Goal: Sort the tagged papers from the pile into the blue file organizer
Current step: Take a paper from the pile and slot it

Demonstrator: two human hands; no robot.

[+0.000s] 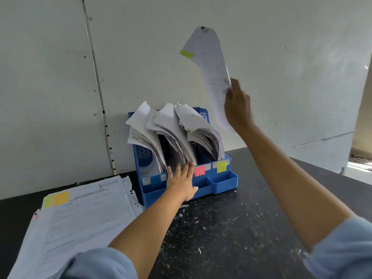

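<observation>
Nearest, at the left edge of the dark surface [231, 228]: pile of papers [80, 218], yellow and orange tags at its top-left corner. Bare, speckled room to the right of the pile. Further in: left hand [182, 181], fingers straight and spread, pressed against the front of the blue file organizer [219, 184], just beside the pink tag [199, 170] and yellow tag [221, 166]. Slots stuffed with curling sheets, back against the wall. Above right, in open air: right hand [237, 105] gripping a tagged paper [209, 73].
</observation>
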